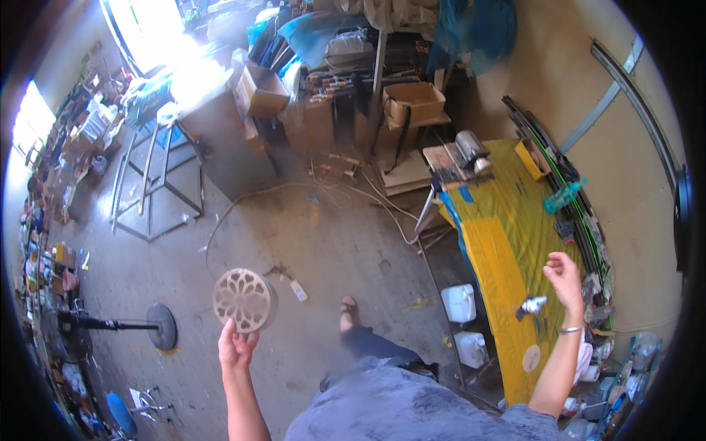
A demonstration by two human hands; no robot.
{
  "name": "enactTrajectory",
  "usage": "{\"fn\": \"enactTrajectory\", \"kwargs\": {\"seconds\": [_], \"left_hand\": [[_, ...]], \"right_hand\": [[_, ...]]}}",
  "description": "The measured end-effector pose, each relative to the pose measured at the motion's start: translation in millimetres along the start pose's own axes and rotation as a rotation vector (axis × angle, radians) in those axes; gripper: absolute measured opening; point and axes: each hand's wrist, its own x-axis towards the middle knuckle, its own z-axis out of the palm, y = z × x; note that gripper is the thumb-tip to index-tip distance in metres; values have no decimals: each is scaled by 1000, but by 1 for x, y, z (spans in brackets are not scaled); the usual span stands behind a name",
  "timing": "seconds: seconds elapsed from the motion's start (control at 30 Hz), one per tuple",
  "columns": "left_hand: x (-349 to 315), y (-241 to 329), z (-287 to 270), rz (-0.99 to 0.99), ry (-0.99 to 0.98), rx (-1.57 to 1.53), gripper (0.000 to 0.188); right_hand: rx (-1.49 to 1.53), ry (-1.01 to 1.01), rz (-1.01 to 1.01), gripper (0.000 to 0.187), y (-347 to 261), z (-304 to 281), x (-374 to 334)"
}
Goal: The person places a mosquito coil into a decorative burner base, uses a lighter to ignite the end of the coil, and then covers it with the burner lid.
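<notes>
My left hand [237,349] grips the lower rim of a round, pale disc-shaped piece [254,300], held up over the floor. A flower-like pattern of openings is cut through its face, and its side looks thick. Over the yellow-covered table [489,253], my right hand [565,275] is raised with loosely bent fingers and nothing visible in them. A metal band [571,330] circles that wrist. Just below and left of this hand lies a small silver-and-dark device [531,306], its kind unclear. Closer to me on the table is a flat, pale round piece [531,358].
White jugs [460,303] stand beneath the table's left side. A cable [283,185] runs across the floor. Further left are a metal frame [158,180] and a black stand with a round base [162,326]. Cardboard boxes [413,104] and piled goods line the back.
</notes>
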Motion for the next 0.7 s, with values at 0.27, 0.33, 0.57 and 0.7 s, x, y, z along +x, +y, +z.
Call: {"fn": "enactTrajectory", "kwargs": {"seconds": [0.27,0.33,0.57,0.7], "left_hand": [[107,62,110,-22,-46,82,47],[140,72,146,-41,-91,130,51],[249,70,320,-158,-313,490,57],[272,32,441,-289,-638,741,40]], "right_hand": [[115,-259,-132,36,-142,150,156],[192,-345,-96,36,-162,184,175],[368,-372,182,34,-151,275,176],[562,-208,382,34,-135,314,144]]}}
